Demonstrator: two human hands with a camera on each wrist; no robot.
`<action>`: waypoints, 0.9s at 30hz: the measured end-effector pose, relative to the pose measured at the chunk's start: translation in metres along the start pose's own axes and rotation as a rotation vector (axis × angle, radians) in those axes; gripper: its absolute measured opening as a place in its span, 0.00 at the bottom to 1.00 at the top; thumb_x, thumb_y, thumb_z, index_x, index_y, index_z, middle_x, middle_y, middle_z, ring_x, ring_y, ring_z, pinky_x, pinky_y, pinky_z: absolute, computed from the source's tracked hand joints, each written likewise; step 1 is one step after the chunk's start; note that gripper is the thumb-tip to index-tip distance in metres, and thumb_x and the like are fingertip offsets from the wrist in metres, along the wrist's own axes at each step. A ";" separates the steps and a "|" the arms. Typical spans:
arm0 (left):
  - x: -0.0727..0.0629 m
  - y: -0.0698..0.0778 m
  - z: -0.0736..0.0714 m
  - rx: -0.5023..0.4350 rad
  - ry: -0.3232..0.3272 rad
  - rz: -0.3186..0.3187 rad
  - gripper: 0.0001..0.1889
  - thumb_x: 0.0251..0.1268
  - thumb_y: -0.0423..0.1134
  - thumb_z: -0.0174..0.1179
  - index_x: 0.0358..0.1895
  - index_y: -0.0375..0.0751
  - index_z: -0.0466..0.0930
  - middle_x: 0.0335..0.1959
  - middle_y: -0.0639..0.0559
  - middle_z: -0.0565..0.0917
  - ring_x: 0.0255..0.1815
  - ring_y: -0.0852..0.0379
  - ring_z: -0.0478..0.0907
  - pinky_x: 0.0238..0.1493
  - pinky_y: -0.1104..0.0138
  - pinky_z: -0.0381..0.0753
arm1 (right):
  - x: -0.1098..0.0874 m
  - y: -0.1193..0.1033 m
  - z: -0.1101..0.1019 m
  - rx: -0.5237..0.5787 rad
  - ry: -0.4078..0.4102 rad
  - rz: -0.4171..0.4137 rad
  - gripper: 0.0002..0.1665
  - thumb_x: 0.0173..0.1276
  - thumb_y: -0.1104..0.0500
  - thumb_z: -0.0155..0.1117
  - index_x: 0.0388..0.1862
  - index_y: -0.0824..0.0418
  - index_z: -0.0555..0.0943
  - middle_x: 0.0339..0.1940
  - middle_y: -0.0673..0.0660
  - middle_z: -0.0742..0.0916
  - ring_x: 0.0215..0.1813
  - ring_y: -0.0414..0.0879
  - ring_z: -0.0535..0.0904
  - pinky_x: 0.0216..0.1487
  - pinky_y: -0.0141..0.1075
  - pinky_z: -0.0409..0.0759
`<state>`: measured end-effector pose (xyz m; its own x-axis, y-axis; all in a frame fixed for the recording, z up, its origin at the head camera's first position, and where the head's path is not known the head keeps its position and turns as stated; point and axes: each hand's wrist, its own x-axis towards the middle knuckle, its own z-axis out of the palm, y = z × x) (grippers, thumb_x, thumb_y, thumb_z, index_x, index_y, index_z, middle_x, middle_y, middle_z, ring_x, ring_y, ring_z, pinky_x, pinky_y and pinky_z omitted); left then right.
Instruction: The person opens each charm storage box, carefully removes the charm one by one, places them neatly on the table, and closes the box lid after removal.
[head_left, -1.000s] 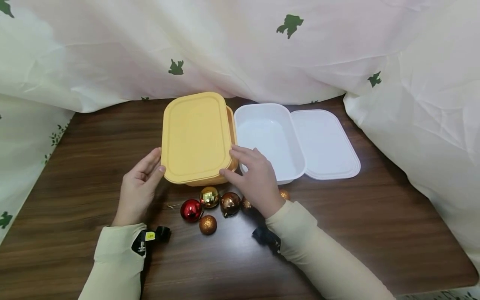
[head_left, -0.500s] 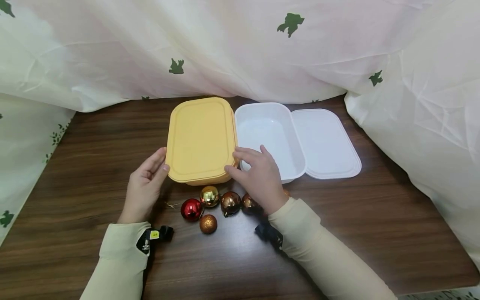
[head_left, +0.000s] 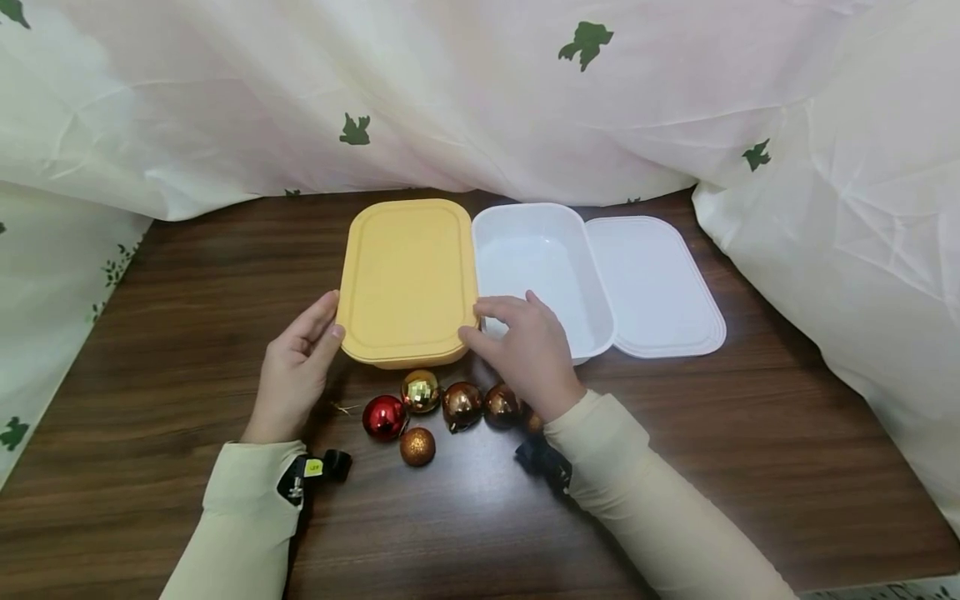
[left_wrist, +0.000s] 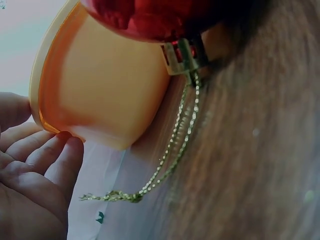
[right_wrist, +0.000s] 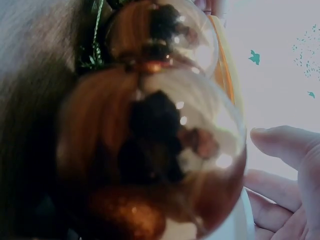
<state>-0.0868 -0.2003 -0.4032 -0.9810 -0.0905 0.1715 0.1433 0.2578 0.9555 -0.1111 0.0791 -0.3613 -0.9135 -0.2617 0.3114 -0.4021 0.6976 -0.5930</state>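
Note:
A yellow lid (head_left: pixel 408 279) lies over the yellow box (left_wrist: pixel 110 85), covering its opening. My left hand (head_left: pixel 292 375) holds the lid's near left edge, thumb above and fingers under the rim in the left wrist view. At the near right corner, my right hand (head_left: pixel 528 350) has thumb and fingertips on the lid's edge; ornaments partly hide this contact in the right wrist view. Just in front of the box lie a red ball ornament (head_left: pixel 384 418), a gold one (head_left: pixel 420 392), a glittery orange one (head_left: pixel 417 447) and brown shiny ones (head_left: pixel 462 407).
A white box (head_left: pixel 543 258) stands uncovered against the yellow box's right side. Its white lid (head_left: pixel 654 287) lies flat to the right. Behind them a patterned white cloth (head_left: pixel 465 100) hangs down to the wooden table (head_left: pixel 225 275). Another orange ornament is partly hidden by the right hand.
Both hands have moved slightly right with the yellow lid. It was shifted left, exposing the box's right rim, and has come down level over the box.

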 end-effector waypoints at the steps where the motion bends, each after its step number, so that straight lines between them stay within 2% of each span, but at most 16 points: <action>1: 0.000 0.000 0.000 -0.001 -0.001 0.003 0.25 0.78 0.36 0.54 0.73 0.34 0.67 0.72 0.42 0.70 0.72 0.53 0.68 0.61 0.77 0.71 | 0.000 0.000 0.000 0.003 0.002 0.000 0.12 0.63 0.52 0.73 0.40 0.58 0.89 0.52 0.53 0.89 0.57 0.47 0.84 0.75 0.51 0.63; 11: 0.001 -0.001 0.002 -0.006 0.005 0.004 0.24 0.78 0.36 0.53 0.73 0.34 0.67 0.72 0.43 0.70 0.72 0.54 0.68 0.62 0.76 0.71 | 0.003 0.002 0.001 -0.053 -0.018 0.002 0.16 0.65 0.51 0.71 0.45 0.59 0.90 0.51 0.53 0.89 0.56 0.49 0.84 0.70 0.51 0.69; 15: 0.000 0.000 0.003 0.002 0.015 -0.003 0.24 0.78 0.36 0.54 0.73 0.33 0.67 0.72 0.43 0.70 0.72 0.54 0.69 0.61 0.77 0.71 | 0.003 0.004 0.001 -0.066 -0.020 -0.027 0.16 0.65 0.51 0.70 0.45 0.60 0.90 0.50 0.54 0.89 0.56 0.50 0.84 0.66 0.50 0.74; 22: -0.003 0.004 0.000 0.020 0.030 -0.025 0.24 0.78 0.38 0.53 0.73 0.37 0.68 0.72 0.44 0.71 0.72 0.55 0.69 0.60 0.77 0.72 | 0.002 0.004 0.005 -0.100 0.016 -0.128 0.15 0.65 0.53 0.71 0.45 0.60 0.90 0.51 0.54 0.89 0.54 0.50 0.85 0.59 0.48 0.77; 27: -0.002 0.003 -0.001 0.014 0.020 -0.024 0.24 0.78 0.37 0.53 0.73 0.40 0.68 0.73 0.43 0.69 0.72 0.54 0.69 0.60 0.77 0.72 | 0.003 0.004 0.006 -0.102 0.022 -0.133 0.15 0.65 0.52 0.71 0.44 0.60 0.90 0.50 0.54 0.90 0.52 0.51 0.85 0.58 0.47 0.77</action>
<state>-0.0844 -0.2006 -0.4000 -0.9813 -0.1157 0.1536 0.1179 0.2692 0.9559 -0.1163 0.0773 -0.3669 -0.8506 -0.3427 0.3987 -0.5100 0.7219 -0.4677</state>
